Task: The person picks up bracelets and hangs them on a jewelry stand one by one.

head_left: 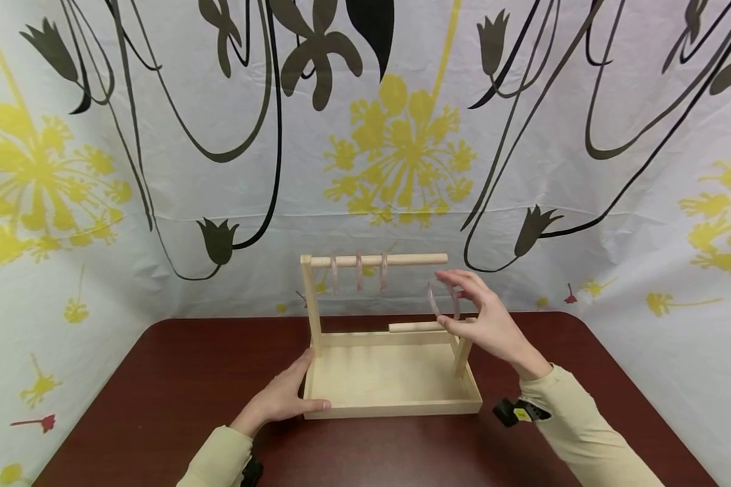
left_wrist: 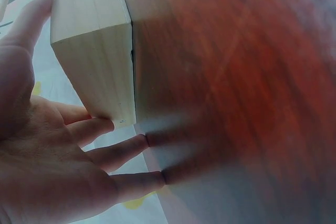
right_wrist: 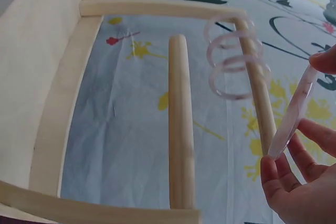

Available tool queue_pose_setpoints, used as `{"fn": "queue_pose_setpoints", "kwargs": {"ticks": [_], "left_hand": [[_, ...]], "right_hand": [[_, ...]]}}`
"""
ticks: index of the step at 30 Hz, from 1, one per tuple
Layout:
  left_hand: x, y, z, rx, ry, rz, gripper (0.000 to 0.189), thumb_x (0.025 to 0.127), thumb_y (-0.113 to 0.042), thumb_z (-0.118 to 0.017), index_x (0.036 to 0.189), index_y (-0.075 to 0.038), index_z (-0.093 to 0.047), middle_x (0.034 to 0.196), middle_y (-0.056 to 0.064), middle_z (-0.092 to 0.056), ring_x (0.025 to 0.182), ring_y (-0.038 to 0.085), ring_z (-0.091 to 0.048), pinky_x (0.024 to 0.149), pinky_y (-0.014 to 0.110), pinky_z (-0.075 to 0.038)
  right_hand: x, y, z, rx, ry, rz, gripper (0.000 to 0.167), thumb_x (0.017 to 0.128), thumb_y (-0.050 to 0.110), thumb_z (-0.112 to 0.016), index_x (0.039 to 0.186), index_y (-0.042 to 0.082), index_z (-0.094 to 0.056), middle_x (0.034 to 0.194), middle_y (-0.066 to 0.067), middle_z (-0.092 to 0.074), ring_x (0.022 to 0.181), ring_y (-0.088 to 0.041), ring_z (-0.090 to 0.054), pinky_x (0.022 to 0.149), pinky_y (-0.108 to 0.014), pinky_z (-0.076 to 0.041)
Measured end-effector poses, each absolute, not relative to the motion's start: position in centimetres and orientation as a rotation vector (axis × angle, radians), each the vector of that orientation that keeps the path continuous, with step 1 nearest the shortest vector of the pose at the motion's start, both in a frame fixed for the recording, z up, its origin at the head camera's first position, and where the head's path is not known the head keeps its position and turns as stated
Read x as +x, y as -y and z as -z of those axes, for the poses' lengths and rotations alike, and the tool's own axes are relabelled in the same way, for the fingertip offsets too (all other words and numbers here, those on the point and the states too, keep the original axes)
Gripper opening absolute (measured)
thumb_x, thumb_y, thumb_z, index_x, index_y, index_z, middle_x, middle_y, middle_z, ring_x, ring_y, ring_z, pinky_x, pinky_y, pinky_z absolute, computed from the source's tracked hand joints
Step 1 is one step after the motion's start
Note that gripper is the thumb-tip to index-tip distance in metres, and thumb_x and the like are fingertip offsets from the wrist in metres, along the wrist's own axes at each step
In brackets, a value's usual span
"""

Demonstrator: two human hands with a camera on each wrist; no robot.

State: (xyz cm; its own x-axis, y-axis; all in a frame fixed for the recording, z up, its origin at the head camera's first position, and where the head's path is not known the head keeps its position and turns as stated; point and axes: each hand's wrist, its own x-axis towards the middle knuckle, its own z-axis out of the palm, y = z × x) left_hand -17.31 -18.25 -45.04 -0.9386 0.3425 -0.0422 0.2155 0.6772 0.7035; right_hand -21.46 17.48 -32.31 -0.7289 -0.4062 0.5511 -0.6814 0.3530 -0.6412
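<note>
My right hand (head_left: 484,318) pinches a pale pink bangle (right_wrist: 294,111) between thumb and fingertips. It is to the right of the upper rod (head_left: 417,259) of a wooden display stand, apart from the rod. Three similar bangles (head_left: 359,272) hang from that rod. At the stand's front left corner rests my left hand (head_left: 283,394), thumb at the front and fingers along the left side. Its fingers look fairly straight in the left wrist view, against the wooden tray wall (left_wrist: 97,72) and the tabletop.
The stand has a shallow tray base (head_left: 392,408) and a shorter lower rod (right_wrist: 181,124) from its right post (head_left: 461,357). It stands on a dark red-brown table (head_left: 219,358). A flower-patterned cloth (head_left: 317,182) hangs behind the table.
</note>
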Motion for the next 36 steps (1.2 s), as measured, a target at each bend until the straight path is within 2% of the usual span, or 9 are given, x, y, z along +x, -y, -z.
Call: {"fn": "queue_pose_setpoints", "kwargs": {"ticks": [5,13,20,25,29,36], "left_hand": [[-17.2,18.3,44.9,0.46,-2.712,-1.103,0.107,0.081,-0.038,-0.079,0.151,0.008,-0.013,0.155,0.028,-0.016,0.138,0.044,-0.023,0.104,0.058,-0.029],[-17.3,18.3,45.1,0.45,-2.702,-1.1,0.108,0.081,-0.039,-0.079,0.152,0.006,-0.012,0.155,0.027,-0.015,0.139,0.043,-0.023,0.104,0.058,-0.029],[-17.4,18.2,45.1,0.449,-2.705,-1.107,0.108,0.081,-0.039,-0.079,0.152,0.006,-0.012,0.155,0.027,-0.016,0.139,0.043,-0.023,0.104,0.058,-0.029],[-17.2,18.2,44.9,0.46,-2.701,-1.122,0.108,0.081,-0.038,-0.079,0.152,0.007,-0.012,0.155,0.028,-0.016,0.138,0.044,-0.023,0.103,0.059,-0.029],[-17.2,18.3,44.9,0.461,-2.701,-1.131,0.108,0.081,-0.038,-0.079,0.152,0.007,-0.012,0.155,0.028,-0.016,0.139,0.044,-0.023,0.104,0.059,-0.028],[-17.2,18.3,45.1,0.448,-2.697,-1.127,0.108,0.081,-0.04,-0.079,0.152,0.006,-0.012,0.155,0.028,-0.016,0.138,0.045,-0.023,0.103,0.061,-0.028]], "right_hand": [[-21.3,-17.0,30.3,0.95,2.285,-1.344,0.063,0.078,-0.011,-0.073,0.136,-0.007,-0.05,0.133,-0.021,-0.047,0.116,-0.035,-0.043,0.093,-0.035,-0.039],[-24.8,-18.0,31.3,0.921,2.242,-1.404,0.066,0.08,-0.008,-0.073,0.141,0.0,-0.048,0.137,-0.016,-0.044,0.121,-0.027,-0.042,0.093,-0.031,-0.037],[-26.1,-18.0,31.1,0.862,2.258,-1.478,0.064,0.082,-0.004,-0.072,0.141,0.001,-0.048,0.138,-0.015,-0.043,0.125,-0.028,-0.041,0.099,-0.045,-0.035],[-25.4,-17.0,30.3,0.861,2.285,-1.484,0.061,0.083,-0.008,-0.069,0.14,-0.006,-0.046,0.138,-0.023,-0.041,0.124,-0.036,-0.039,0.1,-0.054,-0.033],[-24.5,-16.0,29.2,0.885,2.304,-1.498,0.059,0.084,-0.008,-0.068,0.138,-0.009,-0.046,0.137,-0.026,-0.041,0.125,-0.038,-0.038,0.101,-0.055,-0.034],[-25.0,-15.2,29.6,0.909,2.341,-1.533,0.058,0.086,-0.004,-0.067,0.14,-0.004,-0.047,0.138,-0.023,-0.042,0.125,-0.039,-0.04,0.1,-0.057,-0.035]]}}
